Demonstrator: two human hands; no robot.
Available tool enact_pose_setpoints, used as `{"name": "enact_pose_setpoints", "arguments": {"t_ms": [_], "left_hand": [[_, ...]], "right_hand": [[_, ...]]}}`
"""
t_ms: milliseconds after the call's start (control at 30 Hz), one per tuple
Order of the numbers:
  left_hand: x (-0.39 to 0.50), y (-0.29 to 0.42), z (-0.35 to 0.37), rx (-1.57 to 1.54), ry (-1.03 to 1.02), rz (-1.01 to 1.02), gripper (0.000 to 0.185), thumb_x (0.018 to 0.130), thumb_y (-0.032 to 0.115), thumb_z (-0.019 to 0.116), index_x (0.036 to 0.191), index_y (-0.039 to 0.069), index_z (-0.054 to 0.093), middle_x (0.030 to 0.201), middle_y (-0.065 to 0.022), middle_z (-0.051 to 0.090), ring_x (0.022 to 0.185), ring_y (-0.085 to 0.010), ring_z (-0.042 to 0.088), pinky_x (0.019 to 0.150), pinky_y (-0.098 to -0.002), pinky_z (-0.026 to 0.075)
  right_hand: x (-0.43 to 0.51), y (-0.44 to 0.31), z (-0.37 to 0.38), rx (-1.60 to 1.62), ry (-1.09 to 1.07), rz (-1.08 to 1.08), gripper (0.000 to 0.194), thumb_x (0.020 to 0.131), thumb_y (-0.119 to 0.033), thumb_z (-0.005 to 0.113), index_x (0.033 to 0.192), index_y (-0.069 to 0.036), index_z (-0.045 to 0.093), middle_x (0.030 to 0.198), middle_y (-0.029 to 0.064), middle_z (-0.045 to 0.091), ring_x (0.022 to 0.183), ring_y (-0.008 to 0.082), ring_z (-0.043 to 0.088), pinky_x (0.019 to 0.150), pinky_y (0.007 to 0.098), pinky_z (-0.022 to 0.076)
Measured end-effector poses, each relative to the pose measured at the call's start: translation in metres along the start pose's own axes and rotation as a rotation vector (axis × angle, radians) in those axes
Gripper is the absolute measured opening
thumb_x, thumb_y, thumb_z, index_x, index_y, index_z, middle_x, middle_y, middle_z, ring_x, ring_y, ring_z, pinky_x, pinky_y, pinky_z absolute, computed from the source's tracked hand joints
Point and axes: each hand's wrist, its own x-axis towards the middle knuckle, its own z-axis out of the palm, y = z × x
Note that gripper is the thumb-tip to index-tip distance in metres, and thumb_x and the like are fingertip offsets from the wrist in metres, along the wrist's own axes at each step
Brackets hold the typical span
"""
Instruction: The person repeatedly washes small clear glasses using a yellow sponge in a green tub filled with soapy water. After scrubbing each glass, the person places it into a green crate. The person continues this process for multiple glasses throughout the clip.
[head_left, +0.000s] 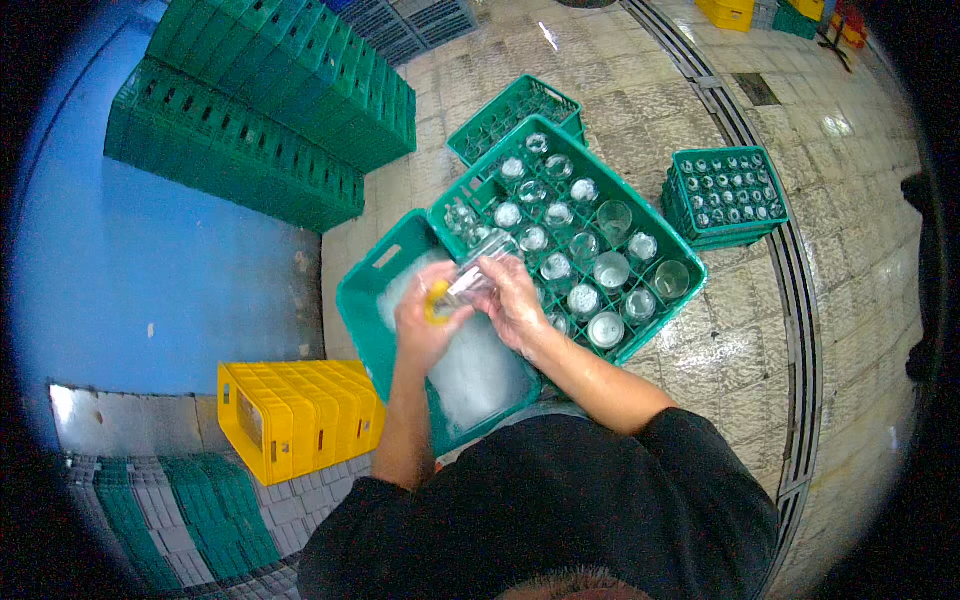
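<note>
Blurred by motion, my left hand (429, 311) holds a yellow sponge-like pad (436, 301) against one end of a clear glass jar (477, 276). The jar is tilted, and my right hand (514, 296) grips its other end. Both hands are above a green plastic tub (358, 300) with white suds (476, 367) in it. Beside the tub, at a higher level, sits a large green divided crate (645, 202). Many of its cells hold clear glass jars (611, 270), some with white foam on them.
Behind the large crate is another green crate (517, 112) with glassware. Stacked green crates of small glasses (724, 191) stand right, near a floor drain channel (796, 315). Tall green crate stacks (262, 142) line the blue wall (195, 285). Yellow crates (300, 420) lie at left. The tiled floor (720, 337) looks wet.
</note>
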Motion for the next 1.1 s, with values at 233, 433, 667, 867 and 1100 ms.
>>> {"name": "enact_pose_setpoints", "arguments": {"t_ms": [233, 433, 667, 867, 1100], "left_hand": [[-0.090, -0.190, 0.009, -0.424, 0.190, -0.757, 0.038, 0.096, 0.020, 0.069, 0.127, 0.003, 0.058, 0.121, -0.0136, 0.071, 0.109, -0.0309, 0.070, 0.093, -0.0451, 0.056], [-0.231, -0.379, 0.151, 0.824, -0.593, -0.707, 0.036, 0.099, 0.031, 0.057, 0.121, 0.003, 0.063, 0.110, -0.0239, 0.072, 0.112, -0.0385, 0.068, 0.096, -0.0504, 0.052], [-0.187, -0.289, 0.059, -0.734, -0.286, -0.774, 0.031, 0.090, 0.000, 0.058, 0.117, 0.007, 0.072, 0.108, -0.0052, 0.073, 0.093, -0.0174, 0.067, 0.086, -0.0349, 0.055], [-0.128, -0.188, -0.101, -0.188, 0.236, 0.151, 0.014, 0.099, 0.016, 0.066, 0.104, 0.006, 0.073, 0.095, -0.0065, 0.075, 0.078, -0.0242, 0.066, 0.072, -0.0383, 0.055], [-0.163, -0.165, -0.129, 0.155, -0.184, -0.050, 0.029, 0.095, 0.020, 0.067, 0.123, 0.013, 0.068, 0.114, -0.0163, 0.072, 0.116, -0.0329, 0.065, 0.097, -0.0513, 0.051]], "right_hand": [[-0.027, 0.042, -0.022, -0.311, -0.026, 0.279, 0.044, 0.099, -0.031, 0.068, 0.130, -0.010, 0.045, 0.100, 0.0100, 0.065, 0.076, 0.0239, 0.072, 0.066, 0.0415, 0.0639], [-0.067, 0.104, -0.040, -0.096, 0.116, 0.451, 0.062, 0.099, -0.044, 0.069, 0.146, -0.019, 0.039, 0.127, 0.0114, 0.058, 0.086, 0.0304, 0.072, 0.070, 0.0510, 0.0613], [-0.073, 0.155, -0.047, -0.239, 0.188, 0.367, 0.067, 0.100, -0.065, 0.053, 0.146, -0.017, 0.053, 0.123, 0.0062, 0.064, 0.082, 0.0259, 0.065, 0.066, 0.0398, 0.0520], [-0.046, 0.214, -0.035, -0.495, 0.302, 0.262, 0.060, 0.098, -0.056, 0.063, 0.128, -0.004, 0.062, 0.109, 0.0083, 0.067, 0.081, 0.0243, 0.067, 0.062, 0.0383, 0.0529], [0.016, 0.274, -0.054, -0.120, 0.349, 0.289, 0.036, 0.092, -0.036, 0.073, 0.111, -0.008, 0.065, 0.117, 0.0147, 0.066, 0.099, 0.0300, 0.066, 0.088, 0.0508, 0.0550]]}}
